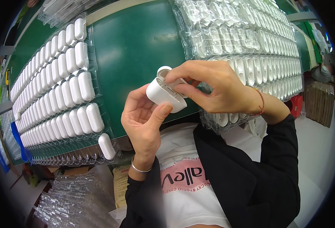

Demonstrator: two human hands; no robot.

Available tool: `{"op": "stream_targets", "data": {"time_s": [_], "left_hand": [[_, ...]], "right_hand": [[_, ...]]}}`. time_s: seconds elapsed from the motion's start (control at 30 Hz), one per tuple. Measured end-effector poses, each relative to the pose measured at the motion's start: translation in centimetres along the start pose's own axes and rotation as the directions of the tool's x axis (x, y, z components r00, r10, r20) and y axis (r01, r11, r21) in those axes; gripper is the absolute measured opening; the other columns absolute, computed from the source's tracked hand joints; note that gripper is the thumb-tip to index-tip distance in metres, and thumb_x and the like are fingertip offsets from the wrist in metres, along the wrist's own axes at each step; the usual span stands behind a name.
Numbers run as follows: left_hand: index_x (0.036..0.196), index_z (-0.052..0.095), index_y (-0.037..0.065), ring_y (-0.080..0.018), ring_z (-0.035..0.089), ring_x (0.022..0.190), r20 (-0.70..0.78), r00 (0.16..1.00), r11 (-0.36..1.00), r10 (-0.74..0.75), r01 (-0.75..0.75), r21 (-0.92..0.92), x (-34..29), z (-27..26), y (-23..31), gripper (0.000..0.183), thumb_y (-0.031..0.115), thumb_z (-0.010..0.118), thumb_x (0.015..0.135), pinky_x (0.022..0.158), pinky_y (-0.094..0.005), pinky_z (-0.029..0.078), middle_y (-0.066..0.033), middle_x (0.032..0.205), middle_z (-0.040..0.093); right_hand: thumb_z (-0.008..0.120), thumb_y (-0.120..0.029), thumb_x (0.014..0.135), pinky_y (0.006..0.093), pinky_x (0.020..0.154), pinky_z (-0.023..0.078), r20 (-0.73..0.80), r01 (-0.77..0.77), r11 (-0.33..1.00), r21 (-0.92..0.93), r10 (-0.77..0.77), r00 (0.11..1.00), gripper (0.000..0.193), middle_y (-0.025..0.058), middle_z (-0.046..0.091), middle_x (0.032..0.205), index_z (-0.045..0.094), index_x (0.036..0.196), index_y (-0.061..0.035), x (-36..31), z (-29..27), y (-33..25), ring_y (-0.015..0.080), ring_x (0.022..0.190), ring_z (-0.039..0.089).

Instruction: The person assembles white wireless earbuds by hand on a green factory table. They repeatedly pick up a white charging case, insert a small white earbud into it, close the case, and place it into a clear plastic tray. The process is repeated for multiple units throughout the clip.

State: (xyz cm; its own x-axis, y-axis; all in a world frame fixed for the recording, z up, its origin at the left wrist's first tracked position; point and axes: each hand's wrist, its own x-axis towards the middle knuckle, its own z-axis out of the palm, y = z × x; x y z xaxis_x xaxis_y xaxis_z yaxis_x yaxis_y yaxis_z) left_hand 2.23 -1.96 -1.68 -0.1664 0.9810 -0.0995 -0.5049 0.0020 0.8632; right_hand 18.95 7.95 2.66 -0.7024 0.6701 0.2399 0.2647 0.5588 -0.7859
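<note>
In front of my body, a white earbud charging case (pixel 162 95) is held tilted above the table's near edge, its lid (pixel 164 70) flipped up. My left hand (pixel 144 117) grips the body from below and the left, thumb along its near side. Over the opening, my right hand (pixel 213 85) has its thumb and fingers closed at the lid and inner rim. Those fingers cover much of the inside, so any small part between them is hidden.
On the left, a clear plastic tray (pixel 92 57) carries rows of closed white cases; one case (pixel 106 146) sits at its near corner. Stacked clear trays (pixel 192 41) with open white shells fill the right. Between them lies green tabletop (pixel 137 41). Empty-looking clear trays (pixel 72 197) are at lower left.
</note>
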Motion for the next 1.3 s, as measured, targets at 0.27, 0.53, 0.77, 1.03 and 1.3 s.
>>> {"op": "stream_targets", "data": {"time_s": [0.27,0.53,0.77,1.03,1.3], "left_hand": [[0.112,0.054,-0.002,-0.0156,0.062,0.1,0.029,0.998,0.986,0.06,-0.055,-0.158,0.0,-0.4,-1.5,0.042,-0.001,0.079,0.078,0.087,-0.0288,0.052,-0.0093,0.109,0.062],[0.125,0.047,-0.005,-0.0169,0.06,0.105,0.074,0.995,0.976,-0.062,0.076,-0.203,-0.2,-0.8,-0.7,0.059,0.016,0.081,0.081,0.093,-0.0294,0.047,-0.0101,0.111,0.061],[0.113,0.052,-0.001,-0.0148,0.059,0.099,0.041,0.999,0.973,-0.03,0.039,-0.228,-0.2,-0.3,-0.4,0.046,0.005,0.08,0.078,0.088,-0.028,0.048,-0.0061,0.105,0.059],[0.107,0.053,0.001,-0.0126,0.057,0.094,0.0,0.997,0.981,0.072,-0.071,-0.181,0.5,0.1,-0.2,0.04,-0.001,0.079,0.078,0.086,-0.0263,0.048,-0.0048,0.102,0.056],[0.108,0.05,0.0,-0.0147,0.059,0.101,-0.08,0.979,0.961,0.186,-0.198,-0.194,2.2,-0.5,0.9,0.031,-0.003,0.071,0.085,0.087,-0.0307,0.049,-0.0087,0.107,0.059]], "right_hand": [[0.065,0.007,0.08,0.0305,0.054,0.048,-0.035,-0.018,0.996,-0.083,0.016,0.999,0.015,0.0093,0.065,0.078,0.063,0.09,-0.004,-0.2,0.2,-1.0,0.0234,0.065,0.066],[0.066,0.002,0.082,0.0314,0.055,0.049,-0.057,0.011,0.999,0.038,-0.009,0.998,0.012,0.0091,0.067,0.079,0.063,0.092,-0.0041,-0.2,0.4,-0.6,0.0259,0.065,0.065],[0.069,-0.001,0.081,0.0278,0.055,0.048,0.065,-0.114,0.984,0.138,0.106,0.992,0.013,0.0048,0.068,0.086,0.065,0.093,-0.0041,0.2,-0.5,-1.1,0.018,0.066,0.062],[0.074,0.004,0.074,0.0246,0.057,0.048,-0.038,0.006,0.997,0.075,-0.003,0.999,0.027,0.013,0.056,0.118,0.071,0.098,-0.0098,0.7,-0.4,-0.6,0.0167,0.079,0.059],[0.074,-0.001,0.079,0.0303,0.062,0.053,-0.026,0.106,0.988,0.112,-0.104,0.994,0.025,0.0097,0.067,0.095,0.067,0.104,-0.0039,2.5,0.2,-1.6,0.0227,0.077,0.067]]}}
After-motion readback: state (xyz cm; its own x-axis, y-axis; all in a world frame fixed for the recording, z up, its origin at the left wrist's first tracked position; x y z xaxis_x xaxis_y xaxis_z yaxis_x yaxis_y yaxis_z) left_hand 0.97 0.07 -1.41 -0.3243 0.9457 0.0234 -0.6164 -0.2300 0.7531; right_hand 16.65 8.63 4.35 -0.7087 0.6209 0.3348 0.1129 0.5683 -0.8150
